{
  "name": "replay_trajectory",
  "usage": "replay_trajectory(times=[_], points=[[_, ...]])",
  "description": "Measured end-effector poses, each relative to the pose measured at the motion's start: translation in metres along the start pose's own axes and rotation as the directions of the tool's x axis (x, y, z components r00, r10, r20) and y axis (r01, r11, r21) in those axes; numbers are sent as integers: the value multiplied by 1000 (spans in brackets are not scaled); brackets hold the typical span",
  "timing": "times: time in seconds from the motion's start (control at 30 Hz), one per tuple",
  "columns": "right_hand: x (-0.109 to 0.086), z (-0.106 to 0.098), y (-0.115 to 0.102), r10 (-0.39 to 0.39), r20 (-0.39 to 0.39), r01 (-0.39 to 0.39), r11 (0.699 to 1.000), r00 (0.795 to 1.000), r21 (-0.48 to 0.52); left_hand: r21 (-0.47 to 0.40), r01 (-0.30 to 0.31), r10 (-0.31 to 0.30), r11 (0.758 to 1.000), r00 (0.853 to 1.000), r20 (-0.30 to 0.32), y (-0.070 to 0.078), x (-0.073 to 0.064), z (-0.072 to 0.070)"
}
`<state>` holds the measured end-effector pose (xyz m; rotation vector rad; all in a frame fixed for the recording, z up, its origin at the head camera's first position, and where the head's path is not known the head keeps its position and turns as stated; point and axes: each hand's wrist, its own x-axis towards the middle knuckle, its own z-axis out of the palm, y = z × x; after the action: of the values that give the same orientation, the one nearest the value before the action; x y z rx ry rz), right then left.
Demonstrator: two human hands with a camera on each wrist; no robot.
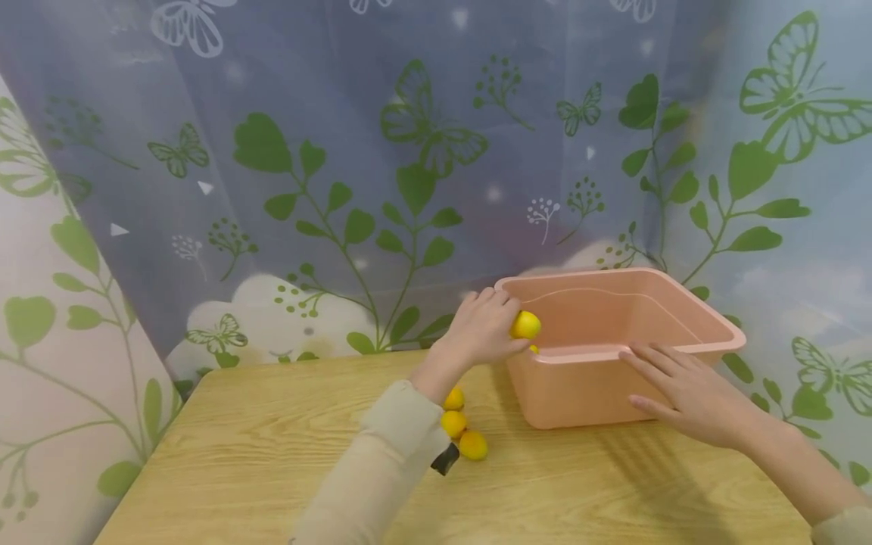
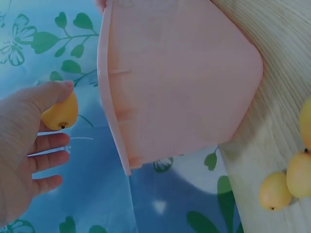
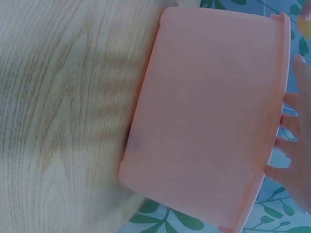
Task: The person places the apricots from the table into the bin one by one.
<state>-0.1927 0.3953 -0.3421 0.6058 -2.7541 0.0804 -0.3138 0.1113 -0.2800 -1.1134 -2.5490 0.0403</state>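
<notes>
My left hand (image 1: pixel 482 327) pinches a small yellow-orange oval fruit (image 2: pixel 62 112) between thumb and forefinger, its dark tip facing down in the left wrist view. It is held at the left end of a pink plastic bin (image 1: pixel 593 390), at about rim height. Just below that fruit, a sliver of yellow (image 1: pixel 534 350) peeks over the bin's rim. My right hand (image 1: pixel 688 390) rests its outstretched fingers (image 3: pixel 286 121) on the near rim, thumb apart. On the table left of the bin, several similar fruits (image 1: pixel 473 444) lie close together, partly hidden by the left forearm.
The bin stands on a wood-grain table (image 1: pixel 272 431) towards its right back corner. A curtain (image 1: pixel 327 227) printed with leaves and butterflies hangs behind and at both sides. A small black piece (image 1: pixel 446 459) shows by the left sleeve.
</notes>
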Motion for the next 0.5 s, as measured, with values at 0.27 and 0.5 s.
replay_trajectory(times=[0.27,0.5], points=[[1,-3,-1,10,15,-10,1000,1000,2,10,-6,5,1000,1000,19,11,15,6],[1,-4,-3,21,27,-21,1000,999,5,11,-18,17,1000,1000,22,21,23,11]])
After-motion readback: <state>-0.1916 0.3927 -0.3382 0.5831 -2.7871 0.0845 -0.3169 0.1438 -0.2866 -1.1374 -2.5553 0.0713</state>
